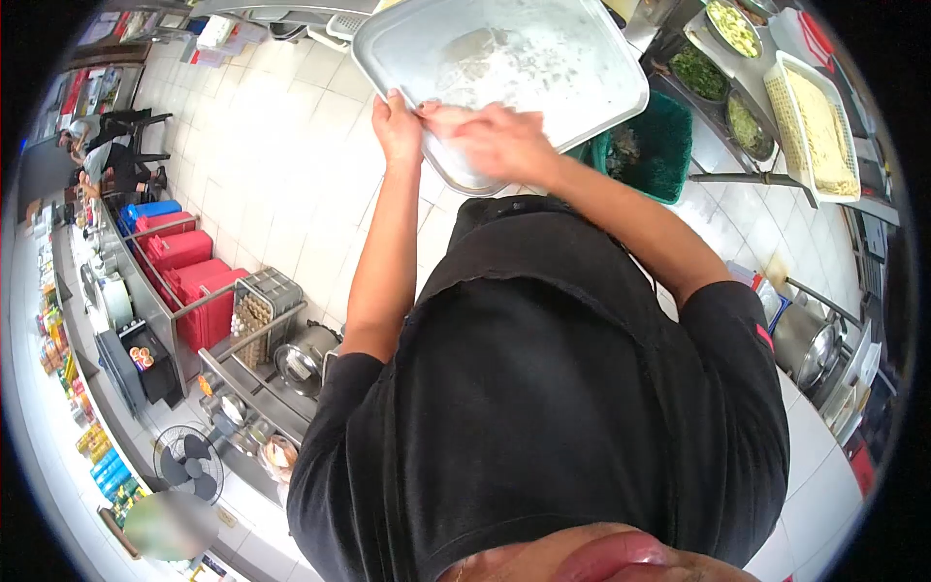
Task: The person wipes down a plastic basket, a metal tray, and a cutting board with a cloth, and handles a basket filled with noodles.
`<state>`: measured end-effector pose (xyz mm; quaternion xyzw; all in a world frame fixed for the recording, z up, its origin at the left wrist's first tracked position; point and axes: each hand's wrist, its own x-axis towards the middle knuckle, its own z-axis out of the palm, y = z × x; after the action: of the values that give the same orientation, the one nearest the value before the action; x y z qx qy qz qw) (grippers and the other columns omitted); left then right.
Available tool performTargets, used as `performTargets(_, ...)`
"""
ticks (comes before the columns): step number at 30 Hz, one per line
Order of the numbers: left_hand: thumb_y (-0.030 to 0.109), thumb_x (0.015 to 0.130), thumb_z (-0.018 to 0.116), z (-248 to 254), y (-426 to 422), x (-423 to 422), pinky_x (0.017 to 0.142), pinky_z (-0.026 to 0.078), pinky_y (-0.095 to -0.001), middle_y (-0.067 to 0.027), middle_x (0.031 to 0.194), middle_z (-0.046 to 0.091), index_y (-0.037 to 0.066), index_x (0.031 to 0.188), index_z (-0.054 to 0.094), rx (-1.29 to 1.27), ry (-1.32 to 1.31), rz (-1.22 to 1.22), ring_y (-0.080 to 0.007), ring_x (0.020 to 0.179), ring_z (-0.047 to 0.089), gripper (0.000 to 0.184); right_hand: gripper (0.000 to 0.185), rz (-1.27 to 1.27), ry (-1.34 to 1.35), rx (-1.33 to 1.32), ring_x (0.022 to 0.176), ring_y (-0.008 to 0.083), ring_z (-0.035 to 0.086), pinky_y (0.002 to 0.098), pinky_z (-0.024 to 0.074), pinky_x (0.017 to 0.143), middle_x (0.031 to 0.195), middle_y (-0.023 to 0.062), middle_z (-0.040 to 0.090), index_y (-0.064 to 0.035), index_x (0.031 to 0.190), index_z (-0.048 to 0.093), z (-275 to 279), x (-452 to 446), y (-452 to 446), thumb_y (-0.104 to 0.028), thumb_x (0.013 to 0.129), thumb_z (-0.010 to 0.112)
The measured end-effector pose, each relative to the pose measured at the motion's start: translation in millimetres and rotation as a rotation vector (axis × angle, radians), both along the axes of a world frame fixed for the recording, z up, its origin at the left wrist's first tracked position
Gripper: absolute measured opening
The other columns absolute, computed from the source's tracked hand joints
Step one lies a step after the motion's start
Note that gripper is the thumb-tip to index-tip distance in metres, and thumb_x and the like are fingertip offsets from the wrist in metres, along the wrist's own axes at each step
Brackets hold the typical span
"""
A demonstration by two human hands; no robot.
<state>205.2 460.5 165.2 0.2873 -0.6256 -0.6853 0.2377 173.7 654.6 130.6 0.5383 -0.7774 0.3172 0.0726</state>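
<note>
A large metal tray (572,68) with a wet or smeared surface is tilted at the top centre. My left hand (398,128) grips its near left rim, thumb up along the edge. Over the near part of the tray is my right hand (504,144), smeared by motion, its fingers pointing left toward my left hand. Something pale pink shows between the two hands, too blurred to identify. Below the tray's right side stands a green bin (664,145) with scraps inside.
At upper right are chopped greens (698,73) in containers and a white basket (781,97) of pale food. Red bins (204,281), a grey crate (281,291), a lidded pot (301,367) and a fan (189,466) stand left. People (112,160) are far left.
</note>
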Motion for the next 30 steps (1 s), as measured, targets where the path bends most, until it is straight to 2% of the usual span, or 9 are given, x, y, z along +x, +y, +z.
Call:
performTargets(2,0.021,0.104,0.042,-6,-2,4,0.079,0.049,-0.0323,-0.0128,0.103,0.063,-0.005,0.118,0.053,-0.075,-0.006,-0.002,-0.0192,0.089,0.059,0.031,0.032,-0.413,-0.640,0.497,0.100,0.0312,0.061,0.0466,0.0530,0.083,0.118,0.0101,0.063,-0.0182,0.117,0.067,50,-32,38,-0.021,0.086,0.058)
performTargets(3,0.021,0.104,0.042,-6,-1,4,0.080,0.048,-0.0321,-0.0126,0.103,0.063,-0.005,0.117,0.053,-0.119,-0.013,0.004,-0.0189,0.090,0.059,0.031,0.031,-0.286,0.116,0.219,0.096,0.0298,0.062,0.0441,0.0549,0.081,0.109,0.0091,0.066,-0.0182,0.113,0.067,-33,-74,86,-0.019,0.084,0.058)
performTargets(5,0.016,0.104,0.040,-16,1,6,0.079,0.047,-0.0311,-0.0096,0.096,0.063,-0.002,0.110,0.056,-0.142,0.020,0.017,-0.0155,0.085,0.057,0.025,0.032,-0.668,-0.047,0.651,0.096,0.0344,0.063,0.0476,0.0563,0.079,0.111,0.0138,0.066,-0.0189,0.118,0.065,-1,-103,132,-0.026,0.089,0.055)
performTargets(9,0.013,0.103,0.042,-10,2,9,0.080,0.047,-0.0317,-0.0093,0.096,0.063,-0.002,0.111,0.057,-0.199,-0.023,-0.040,-0.0160,0.086,0.057,0.023,0.025,-1.004,0.006,0.077,0.080,0.0370,0.064,0.0463,0.0556,0.075,0.092,0.0140,0.067,-0.0135,0.103,0.067,22,-137,185,-0.031,0.088,0.057)
performTargets(13,0.013,0.103,0.045,-8,5,2,0.079,0.048,-0.0305,-0.0088,0.098,0.063,-0.001,0.113,0.056,-0.225,0.005,-0.042,-0.0161,0.087,0.059,0.021,0.007,-0.233,-0.105,0.010,0.104,0.0343,0.057,0.0438,0.0452,0.088,0.102,0.0104,0.065,-0.0092,0.077,0.061,41,-77,112,-0.016,0.075,0.060)
performTargets(17,0.011,0.103,0.044,8,8,-7,0.082,0.049,-0.0321,-0.0108,0.104,0.064,-0.002,0.118,0.055,-0.166,0.005,-0.073,-0.0182,0.093,0.061,0.023,0.026,0.111,-0.283,0.454,0.117,0.0305,0.056,0.0468,0.0444,0.098,0.118,0.0131,0.063,-0.0172,0.107,0.071,77,3,67,-0.018,0.087,0.054)
performTargets(23,0.010,0.102,0.043,12,26,3,0.090,0.046,-0.0312,-0.0138,0.114,0.063,-0.006,0.123,0.053,-0.144,0.066,-0.076,-0.0193,0.100,0.059,0.028,0.020,-0.374,-0.130,0.795,0.089,0.0347,0.070,0.0466,0.0573,0.075,0.089,0.0149,0.072,-0.0095,0.092,0.074,3,-73,182,-0.008,0.079,0.059)
performTargets(25,0.009,0.102,0.043,6,29,4,0.089,0.046,-0.0311,-0.0134,0.113,0.063,-0.006,0.122,0.053,-0.125,0.049,-0.090,-0.0191,0.100,0.059,0.027,0.027,-0.748,-0.231,0.877,0.106,0.0384,0.065,0.0483,0.0543,0.085,0.116,0.0237,0.064,-0.0074,0.103,0.072,-7,-104,231,-0.009,0.078,0.062)
performTargets(30,0.009,0.101,0.044,9,27,4,0.087,0.046,-0.0313,-0.0124,0.111,0.063,-0.005,0.121,0.055,-0.182,-0.006,-0.095,-0.0185,0.097,0.058,0.027,0.021,-0.911,-0.626,-0.002,0.095,0.0308,0.066,0.0393,0.0539,0.079,0.105,0.0146,0.068,-0.0036,0.098,0.069,4,-149,258,-0.010,0.083,0.056)
